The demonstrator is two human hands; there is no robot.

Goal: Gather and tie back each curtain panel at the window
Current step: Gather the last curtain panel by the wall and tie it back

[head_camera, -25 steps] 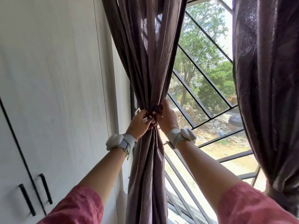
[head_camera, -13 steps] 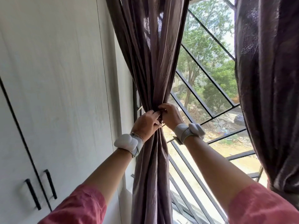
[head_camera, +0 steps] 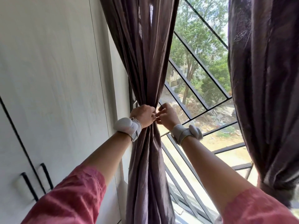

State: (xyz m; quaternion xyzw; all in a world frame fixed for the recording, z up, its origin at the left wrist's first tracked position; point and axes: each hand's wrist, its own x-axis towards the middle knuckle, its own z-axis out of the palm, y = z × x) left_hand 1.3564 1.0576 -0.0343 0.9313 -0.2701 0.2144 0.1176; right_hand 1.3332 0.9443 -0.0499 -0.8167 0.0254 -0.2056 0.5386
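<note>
My left hand: fingers curled round the gathered left curtain panel at its pinched waist. My right hand: touching it, pinching there too. Right curtain panel: well apart, bunched low before the window grille.

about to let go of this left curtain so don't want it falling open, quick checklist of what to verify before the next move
1. Left curtain panel gathered into one bunch at the hands: ok.
2. Left hand gripping the bunch: ok.
3. Right hand working at the same pinch point, fingers curled: ok.
4. Tie wrapped and fastened round the bunch: cannot tell, the hands hide it.
5. Fabric clear of the window grille: ok.
6. Right curtain panel already cinched low down: ok, though what holds it is unclear.
</note>
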